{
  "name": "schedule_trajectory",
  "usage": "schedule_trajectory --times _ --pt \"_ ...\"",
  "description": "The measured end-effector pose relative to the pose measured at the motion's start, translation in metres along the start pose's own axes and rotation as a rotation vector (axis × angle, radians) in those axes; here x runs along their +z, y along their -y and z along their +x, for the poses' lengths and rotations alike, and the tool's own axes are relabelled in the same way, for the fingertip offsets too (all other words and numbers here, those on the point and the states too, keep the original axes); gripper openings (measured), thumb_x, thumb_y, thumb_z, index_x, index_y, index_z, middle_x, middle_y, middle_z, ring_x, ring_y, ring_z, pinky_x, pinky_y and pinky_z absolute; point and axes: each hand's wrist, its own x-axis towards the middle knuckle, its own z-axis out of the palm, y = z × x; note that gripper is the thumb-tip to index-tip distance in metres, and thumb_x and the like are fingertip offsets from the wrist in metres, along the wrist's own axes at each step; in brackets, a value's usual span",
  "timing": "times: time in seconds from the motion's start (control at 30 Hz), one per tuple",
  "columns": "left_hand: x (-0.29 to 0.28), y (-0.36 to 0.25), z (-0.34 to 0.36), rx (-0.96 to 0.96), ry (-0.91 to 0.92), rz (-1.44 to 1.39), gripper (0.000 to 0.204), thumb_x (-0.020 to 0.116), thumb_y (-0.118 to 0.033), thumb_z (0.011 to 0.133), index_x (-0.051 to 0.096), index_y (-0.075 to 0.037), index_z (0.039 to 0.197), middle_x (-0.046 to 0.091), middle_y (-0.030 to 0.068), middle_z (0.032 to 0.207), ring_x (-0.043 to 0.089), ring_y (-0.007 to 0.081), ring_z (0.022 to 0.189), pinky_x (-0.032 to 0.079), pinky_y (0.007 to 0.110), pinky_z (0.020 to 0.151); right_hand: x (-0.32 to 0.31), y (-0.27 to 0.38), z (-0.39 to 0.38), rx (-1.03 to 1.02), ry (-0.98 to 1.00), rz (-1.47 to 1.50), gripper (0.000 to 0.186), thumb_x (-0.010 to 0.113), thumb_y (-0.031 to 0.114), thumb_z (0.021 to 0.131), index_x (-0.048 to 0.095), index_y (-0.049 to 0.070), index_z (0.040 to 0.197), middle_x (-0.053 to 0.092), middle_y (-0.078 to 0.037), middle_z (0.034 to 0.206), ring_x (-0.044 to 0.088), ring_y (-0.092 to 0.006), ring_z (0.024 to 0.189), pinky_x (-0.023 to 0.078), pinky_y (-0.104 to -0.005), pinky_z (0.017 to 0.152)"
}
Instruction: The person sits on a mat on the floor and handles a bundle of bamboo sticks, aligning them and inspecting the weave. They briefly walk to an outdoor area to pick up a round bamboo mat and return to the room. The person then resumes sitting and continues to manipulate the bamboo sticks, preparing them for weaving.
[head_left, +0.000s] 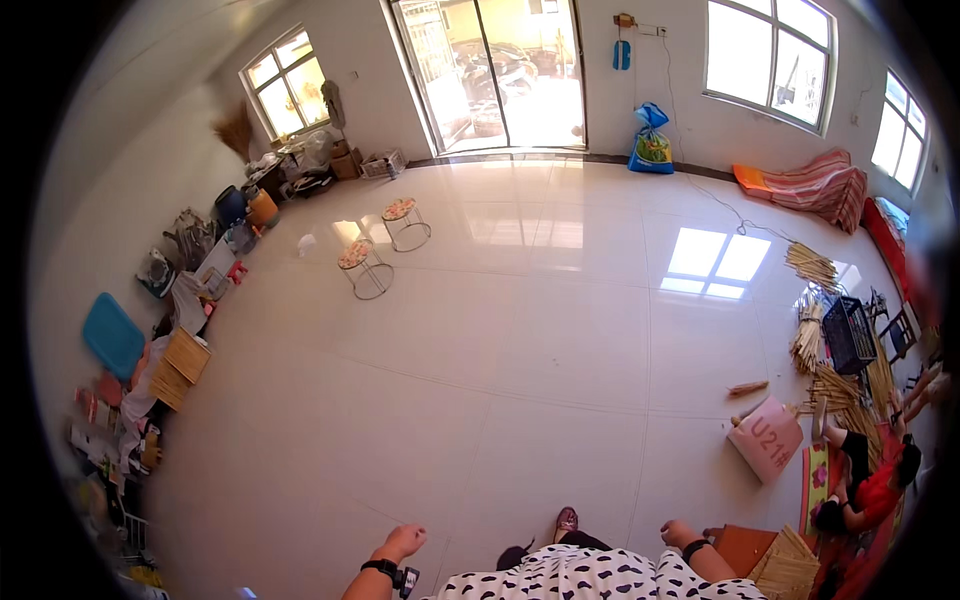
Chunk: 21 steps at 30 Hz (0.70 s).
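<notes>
My left hand (404, 542) hangs at the lower middle with a dark watch on the wrist, its fingers curled closed and nothing visible in them. My right hand (676, 533), banded at the wrist, is also curled closed, a little left of an orange-brown board (735, 550) and bundled straw-coloured sticks (785, 565) at the lower right. My spotted top and one shoe (567, 520) show between my hands. A pink bag (765, 440) lies on the tiled floor ahead to the right.
A co-worker in red (875, 495) is low on a mat at right, beside stick bundles (808, 330) and a dark crate (848, 335). Two round stools (355, 255) stand ahead. Piled goods (180, 370) line the left wall. A glass doorway (480, 80) is at the back.
</notes>
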Motion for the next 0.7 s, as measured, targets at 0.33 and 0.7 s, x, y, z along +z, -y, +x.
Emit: schedule_trajectory --times 0.33,0.7 --pt "-0.047 0.088 0.138 -0.541 0.931 -0.022 0.035 0.053 -0.037 0.076 0.064 -0.009 0.094 0.063 0.0106 0.094 0.058 0.0253 0.091 0.044 0.036 0.079 -0.250 0.159 0.230 -0.155 -0.283 -0.074 0.028 0.054 0.014 0.069 0.061 0.004 0.094 0.064 -0.011 0.070 0.063 -0.0250 0.067 0.050 -0.0332 0.067" --pt "-0.435 -0.133 0.632 0.015 -0.229 -0.031 0.023 0.043 -0.019 0.079 0.058 -0.005 0.089 0.060 0.0185 0.087 0.056 0.0346 0.082 0.045 0.042 0.069 -0.381 0.355 0.409 -0.184 0.149 -0.100 0.023 0.052 0.020 0.075 0.061 0.004 0.090 0.059 -0.019 0.100 0.056 -0.0313 0.093 0.044 -0.0377 0.079"
